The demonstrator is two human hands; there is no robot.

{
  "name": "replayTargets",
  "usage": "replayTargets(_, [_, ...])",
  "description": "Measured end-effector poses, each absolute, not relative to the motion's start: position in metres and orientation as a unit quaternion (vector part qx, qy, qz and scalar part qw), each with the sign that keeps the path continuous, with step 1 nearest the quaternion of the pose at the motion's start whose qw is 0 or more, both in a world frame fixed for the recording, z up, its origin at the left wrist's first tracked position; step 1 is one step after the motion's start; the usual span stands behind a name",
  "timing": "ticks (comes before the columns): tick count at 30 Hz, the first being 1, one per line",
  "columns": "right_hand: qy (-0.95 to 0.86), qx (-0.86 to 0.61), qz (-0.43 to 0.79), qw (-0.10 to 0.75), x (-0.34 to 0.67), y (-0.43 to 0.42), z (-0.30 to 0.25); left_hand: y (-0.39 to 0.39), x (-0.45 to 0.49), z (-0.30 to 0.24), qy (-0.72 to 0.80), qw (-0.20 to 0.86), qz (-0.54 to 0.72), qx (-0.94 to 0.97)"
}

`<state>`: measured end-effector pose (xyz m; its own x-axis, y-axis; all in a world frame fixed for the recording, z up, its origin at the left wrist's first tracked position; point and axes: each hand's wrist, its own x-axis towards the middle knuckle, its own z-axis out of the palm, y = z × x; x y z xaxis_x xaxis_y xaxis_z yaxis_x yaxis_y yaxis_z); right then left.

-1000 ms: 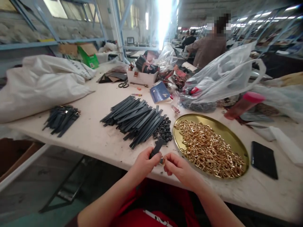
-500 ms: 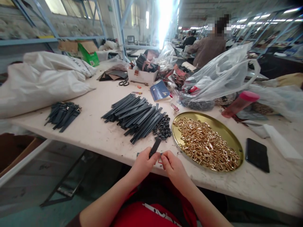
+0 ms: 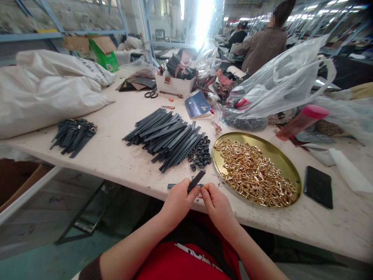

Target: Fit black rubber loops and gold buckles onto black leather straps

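My left hand (image 3: 177,202) is closed on a short black strap (image 3: 196,181) that sticks up and to the right from between thumb and fingers. My right hand (image 3: 216,203) pinches at the strap's lower end; what it holds there is too small to make out. Both hands hover at the near edge of the white table (image 3: 116,159). Just beyond them lie a pile of long black straps (image 3: 166,138), a cluster of small black loops (image 3: 201,154), and a round gold tray (image 3: 279,157) heaped with gold buckles (image 3: 255,175).
A second small heap of black straps (image 3: 72,134) lies at the left, by a big white sack (image 3: 43,93). A black phone (image 3: 318,186), a pink-capped bottle (image 3: 301,121), clear plastic bags (image 3: 276,85), a blue booklet (image 3: 198,105), scissors (image 3: 150,94) and a white box (image 3: 174,84) sit around. A person (image 3: 260,44) sits beyond.
The view has tilted slightly downward. My hands have stayed together at the table edge, and the strap in my left hand has tipped over to the right.
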<state>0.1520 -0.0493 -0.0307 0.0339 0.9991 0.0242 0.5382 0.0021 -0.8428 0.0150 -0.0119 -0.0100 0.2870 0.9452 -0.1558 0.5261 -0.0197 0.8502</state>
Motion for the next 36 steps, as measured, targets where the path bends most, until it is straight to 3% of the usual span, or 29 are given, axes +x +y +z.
replayTargets(5, [-0.567, -0.574, 0.452, 0.381, 0.155, -0.045, -0.035, -0.005, 0.017, -0.021, 0.468, 0.679, 0.231, 0.517])
replayTargets(7, [-0.540, -0.559, 0.493, 0.390, 0.157, -0.044, -0.038, -0.003, 0.019, -0.023, 0.458, 0.703, 0.224, 0.496])
replayTargets(9, [-0.547, -0.577, 0.469, 0.383, 0.157, -0.044, -0.040, -0.002, 0.020, -0.023, 0.480, 0.644, 0.214, 0.556])
replayTargets(13, [-0.612, -0.649, 0.317, 0.323, 0.158, -0.042, -0.042, -0.003, 0.023, -0.019, 0.545, 0.401, 0.164, 0.718])
replayTargets(15, [-0.628, -0.664, 0.273, 0.299, 0.158, -0.042, -0.042, -0.004, 0.024, -0.018, 0.563, 0.350, 0.138, 0.736])
replayTargets(20, [-0.627, -0.656, 0.288, 0.305, 0.158, -0.044, -0.041, -0.007, 0.026, -0.019, 0.549, 0.386, 0.156, 0.724])
replayTargets(26, [-0.643, -0.711, 0.150, 0.244, 0.153, -0.039, -0.038, -0.010, 0.033, -0.017, 0.591, 0.282, 0.131, 0.744])
replayTargets(32, [-0.646, -0.658, 0.257, 0.287, 0.157, -0.038, -0.036, -0.008, 0.027, -0.017, 0.538, 0.395, 0.185, 0.721])
replayTargets(36, [-0.675, -0.678, 0.194, 0.217, 0.155, -0.042, -0.033, -0.008, 0.023, -0.017, 0.543, 0.345, 0.124, 0.755])
